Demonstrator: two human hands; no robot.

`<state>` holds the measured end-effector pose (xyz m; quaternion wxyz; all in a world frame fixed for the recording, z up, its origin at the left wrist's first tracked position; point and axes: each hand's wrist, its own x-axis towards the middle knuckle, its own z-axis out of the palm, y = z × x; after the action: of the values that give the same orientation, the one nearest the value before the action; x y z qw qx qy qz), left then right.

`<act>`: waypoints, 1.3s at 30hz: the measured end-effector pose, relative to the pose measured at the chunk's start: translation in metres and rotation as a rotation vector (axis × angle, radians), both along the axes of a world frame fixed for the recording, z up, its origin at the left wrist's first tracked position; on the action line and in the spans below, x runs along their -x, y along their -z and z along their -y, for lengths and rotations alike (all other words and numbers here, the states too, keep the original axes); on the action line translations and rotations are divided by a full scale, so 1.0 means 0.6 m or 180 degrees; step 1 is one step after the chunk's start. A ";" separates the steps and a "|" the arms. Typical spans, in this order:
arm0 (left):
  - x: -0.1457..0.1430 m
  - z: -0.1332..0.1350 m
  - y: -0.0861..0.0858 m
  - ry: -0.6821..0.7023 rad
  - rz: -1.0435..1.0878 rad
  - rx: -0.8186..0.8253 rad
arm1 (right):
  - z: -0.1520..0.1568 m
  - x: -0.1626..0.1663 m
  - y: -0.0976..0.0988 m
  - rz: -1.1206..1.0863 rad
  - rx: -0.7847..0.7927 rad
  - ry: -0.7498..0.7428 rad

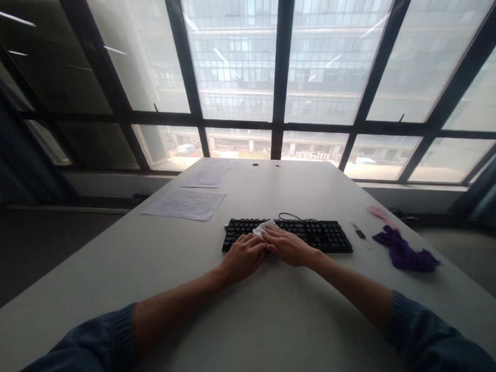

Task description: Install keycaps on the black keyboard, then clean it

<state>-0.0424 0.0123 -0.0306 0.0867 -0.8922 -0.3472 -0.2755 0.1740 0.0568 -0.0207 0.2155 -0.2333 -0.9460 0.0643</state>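
Left hand (245,256): palm down on the near left corner of the keyboard (319,234), fingers curled over; its fingertips were hidden, so I could not tell whether it gripped anything.
Right hand (286,246): palm down just right of the left hand and touching it, fingers together and pointing left across the keys.
Wipe (265,227): a small white crumpled piece on the left part of the keyboard, poking out on the far side of the right fingertips, where the two hands met.
Grip on wipe: the right fingers lay on its near edge; whether they pinched it or only pressed it flat could not be told.
Hidden: most of the wipe lay under the hands, as did the near left keys.
Keyboard: black, lying across the middle of the table (268,317), long side toward the person.
Cable (290,215): a thin dark loop just beyond the keyboard's far edge; its end could not be traced.
Right of keyboard: a small slim tool (361,234), too small to identify; farther right a purple cloth (406,254), bunched; beyond that a pink thing (379,214), blurred.
Far left: printed papers (186,204), text unreadable.
Sleeves: dark blue, cut off by the near edge.
Window (276,73): dark-framed, beyond the table's far end.
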 end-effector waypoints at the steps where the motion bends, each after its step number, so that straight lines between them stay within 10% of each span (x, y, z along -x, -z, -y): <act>1: 0.001 0.000 0.001 -0.0006 -0.0022 0.0013 | -0.007 -0.009 0.000 0.0025 0.0000 0.0054; 8: 0.000 0.000 0.003 -0.0032 -0.0035 0.0127 | -0.055 -0.078 0.011 0.0121 0.0036 0.1013; 19: 0.002 -0.001 -0.001 -0.0093 -0.0099 0.0024 | -0.058 0.051 0.002 0.0103 -0.0005 0.0420; 31: 0.003 -0.003 0.003 -0.0003 0.0055 0.0241 | -0.058 -0.075 0.002 0.0196 0.0066 0.1614; 39: 0.006 -0.002 0.000 -0.0087 0.0043 0.0172 | 0.003 -0.007 0.000 -0.0017 0.0060 0.0485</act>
<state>-0.0458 0.0132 -0.0307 0.0639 -0.8875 -0.3673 -0.2708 0.1784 0.0550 -0.0205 0.2201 -0.3065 -0.9243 0.0572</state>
